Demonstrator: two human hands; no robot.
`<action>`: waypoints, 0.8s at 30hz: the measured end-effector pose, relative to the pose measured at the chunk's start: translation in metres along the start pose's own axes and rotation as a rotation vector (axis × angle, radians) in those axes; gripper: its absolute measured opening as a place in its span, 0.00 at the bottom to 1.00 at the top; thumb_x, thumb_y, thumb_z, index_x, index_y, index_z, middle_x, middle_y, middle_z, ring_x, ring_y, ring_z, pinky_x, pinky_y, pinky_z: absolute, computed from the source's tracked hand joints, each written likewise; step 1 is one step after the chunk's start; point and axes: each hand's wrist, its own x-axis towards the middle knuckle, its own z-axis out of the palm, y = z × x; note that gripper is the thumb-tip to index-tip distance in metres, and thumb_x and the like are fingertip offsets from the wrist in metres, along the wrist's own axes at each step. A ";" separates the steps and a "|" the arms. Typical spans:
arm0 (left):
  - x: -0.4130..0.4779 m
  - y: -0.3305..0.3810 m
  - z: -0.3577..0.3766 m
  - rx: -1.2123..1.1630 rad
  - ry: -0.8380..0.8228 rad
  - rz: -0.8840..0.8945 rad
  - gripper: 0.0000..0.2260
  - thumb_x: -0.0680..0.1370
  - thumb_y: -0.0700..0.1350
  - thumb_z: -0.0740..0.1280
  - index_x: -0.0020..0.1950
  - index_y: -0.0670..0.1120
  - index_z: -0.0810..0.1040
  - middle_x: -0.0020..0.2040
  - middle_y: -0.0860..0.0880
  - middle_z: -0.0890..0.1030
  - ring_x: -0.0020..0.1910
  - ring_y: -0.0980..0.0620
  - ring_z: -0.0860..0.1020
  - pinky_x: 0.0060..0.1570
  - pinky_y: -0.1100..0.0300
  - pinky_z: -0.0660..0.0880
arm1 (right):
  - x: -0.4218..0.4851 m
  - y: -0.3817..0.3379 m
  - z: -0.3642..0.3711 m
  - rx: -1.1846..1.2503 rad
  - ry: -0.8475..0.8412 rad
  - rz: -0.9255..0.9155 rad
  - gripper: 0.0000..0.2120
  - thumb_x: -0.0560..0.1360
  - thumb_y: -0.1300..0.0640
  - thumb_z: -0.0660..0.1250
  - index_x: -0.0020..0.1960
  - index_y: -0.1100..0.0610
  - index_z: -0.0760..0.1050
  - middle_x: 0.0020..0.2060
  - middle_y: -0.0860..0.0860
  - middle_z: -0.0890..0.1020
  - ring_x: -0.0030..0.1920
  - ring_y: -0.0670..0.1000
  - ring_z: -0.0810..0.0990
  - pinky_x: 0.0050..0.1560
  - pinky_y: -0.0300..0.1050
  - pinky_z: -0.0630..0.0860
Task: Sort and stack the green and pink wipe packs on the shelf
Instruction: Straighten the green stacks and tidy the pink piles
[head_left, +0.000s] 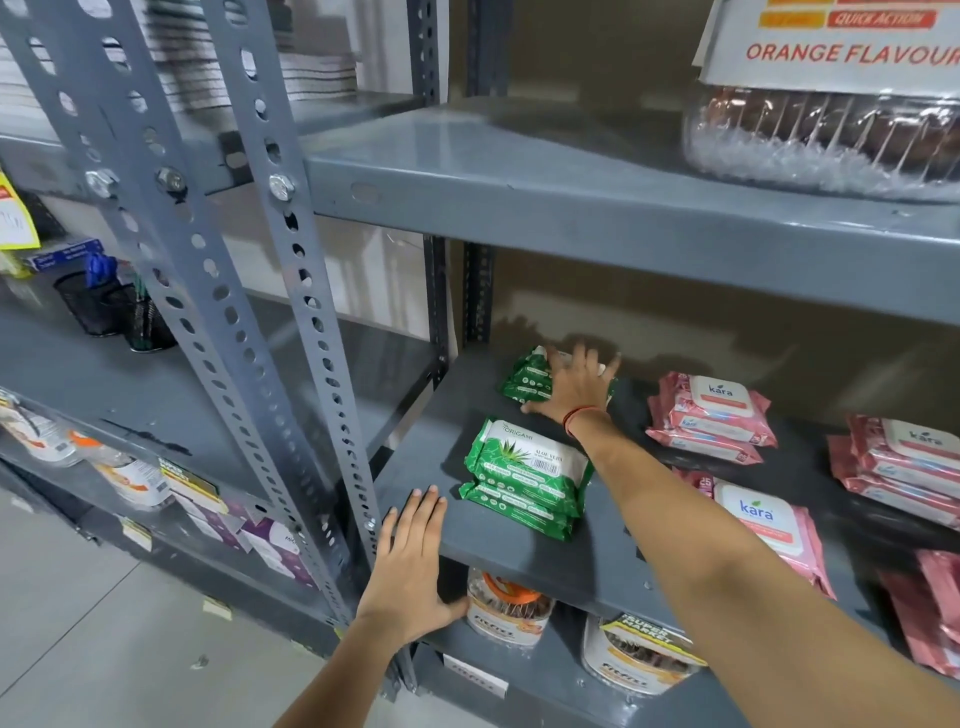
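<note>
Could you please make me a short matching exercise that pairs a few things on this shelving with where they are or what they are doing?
Things:
1. right hand
2. left hand
3. front green stack
4. orange-lidded jar

Places or states:
A. on the shelf below the wipe packs
B. palm flat on the shelf's front edge
C. lying untouched near the shelf's front
D. pressed on the rear green stack

Pairs: 1-D, 2-B, 3-C, 4-A
</note>
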 end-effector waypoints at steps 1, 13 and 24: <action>0.000 0.000 0.002 0.007 0.001 0.004 0.52 0.61 0.73 0.58 0.73 0.39 0.58 0.73 0.42 0.63 0.73 0.45 0.54 0.69 0.50 0.43 | 0.004 0.003 0.000 -0.010 -0.040 -0.015 0.53 0.61 0.28 0.69 0.77 0.47 0.52 0.74 0.61 0.58 0.75 0.62 0.55 0.70 0.72 0.46; 0.005 -0.005 0.013 0.013 0.020 0.006 0.58 0.54 0.72 0.70 0.74 0.41 0.56 0.73 0.43 0.62 0.73 0.44 0.56 0.70 0.49 0.44 | 0.039 0.032 0.003 0.119 -0.260 -0.224 0.52 0.63 0.39 0.75 0.77 0.49 0.50 0.72 0.60 0.64 0.71 0.63 0.64 0.69 0.62 0.63; 0.004 -0.004 0.011 0.017 0.014 -0.009 0.60 0.54 0.70 0.72 0.75 0.43 0.48 0.74 0.43 0.59 0.73 0.44 0.53 0.70 0.48 0.42 | 0.039 0.038 -0.002 0.077 -0.306 -0.302 0.52 0.63 0.38 0.75 0.77 0.49 0.49 0.74 0.59 0.61 0.72 0.62 0.63 0.71 0.60 0.61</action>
